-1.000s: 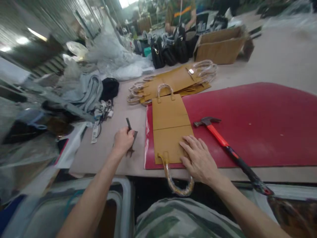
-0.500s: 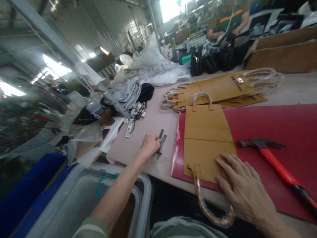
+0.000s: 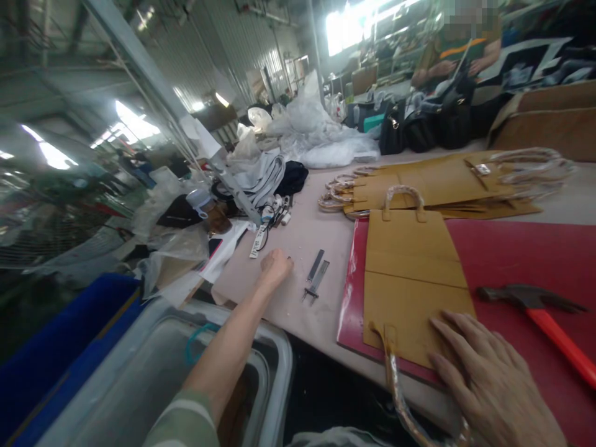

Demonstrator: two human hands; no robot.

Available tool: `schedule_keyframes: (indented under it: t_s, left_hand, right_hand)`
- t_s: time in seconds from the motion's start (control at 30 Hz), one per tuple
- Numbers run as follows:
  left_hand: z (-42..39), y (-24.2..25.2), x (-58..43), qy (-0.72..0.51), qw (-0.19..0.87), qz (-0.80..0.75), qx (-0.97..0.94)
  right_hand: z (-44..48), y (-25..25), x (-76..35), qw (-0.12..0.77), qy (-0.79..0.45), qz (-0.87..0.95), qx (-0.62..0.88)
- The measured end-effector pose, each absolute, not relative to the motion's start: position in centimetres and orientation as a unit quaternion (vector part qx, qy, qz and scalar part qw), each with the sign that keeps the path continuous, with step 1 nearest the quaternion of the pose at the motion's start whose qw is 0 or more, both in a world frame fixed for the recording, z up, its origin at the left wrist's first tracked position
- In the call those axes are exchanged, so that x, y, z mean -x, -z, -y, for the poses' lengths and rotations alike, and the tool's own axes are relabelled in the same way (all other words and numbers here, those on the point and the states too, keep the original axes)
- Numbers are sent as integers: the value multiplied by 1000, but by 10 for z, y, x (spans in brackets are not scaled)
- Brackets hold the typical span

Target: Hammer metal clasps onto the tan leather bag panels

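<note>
My left hand (image 3: 276,267) is closed in a fist on the pale tabletop. A tiny dark tip shows by its fingers, but what it holds is hidden. Just to its right lie a flat dark metal strip (image 3: 315,265) and a slim metal tool with a crosspiece (image 3: 317,280). My right hand (image 3: 493,379) rests with fingers spread on the lower right corner of a tan bag panel (image 3: 412,267). That panel has a plastic-wrapped handle (image 3: 404,194) at its top, and another wrapped handle (image 3: 397,388) hangs over the table edge.
Under the panel is a red board (image 3: 521,254) bearing a red-handled claw hammer (image 3: 552,332). Stacked tan panels (image 3: 428,180) lie behind. Black bags (image 3: 421,127) and a cardboard box (image 3: 549,118) stand farther back, near another person. A grey bin (image 3: 279,360) sits below left.
My left hand has moved left, off the metal strip and tool, which now lie uncovered. My right hand stays on the panel. The whole view has shifted slightly.
</note>
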State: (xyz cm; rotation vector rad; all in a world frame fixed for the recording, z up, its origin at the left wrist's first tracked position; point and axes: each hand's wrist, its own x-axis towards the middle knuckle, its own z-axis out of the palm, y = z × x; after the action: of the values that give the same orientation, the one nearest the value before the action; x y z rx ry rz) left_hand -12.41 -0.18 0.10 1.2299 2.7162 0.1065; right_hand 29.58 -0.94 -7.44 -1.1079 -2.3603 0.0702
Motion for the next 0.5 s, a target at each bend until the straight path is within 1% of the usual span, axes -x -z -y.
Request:
schedule_keyframes:
  t_s: [0.17, 0.3, 0.4, 0.5]
  left_hand:
    - [-1, 2, 149, -42, 166, -903, -393]
    - [-4, 6, 150, -98, 232, -886, -390]
    - [-3, 5, 139, -183, 272, -856, -400]
    - [5, 1, 103, -380, 336, -766, -396]
  right_hand:
    - [11, 71, -294, 234, 3, 878, 418]
    - [17, 63, -292, 212, -18, 875, 435]
    - [21, 57, -291, 196, -41, 870, 451]
    - [24, 52, -289, 189, -61, 864, 462]
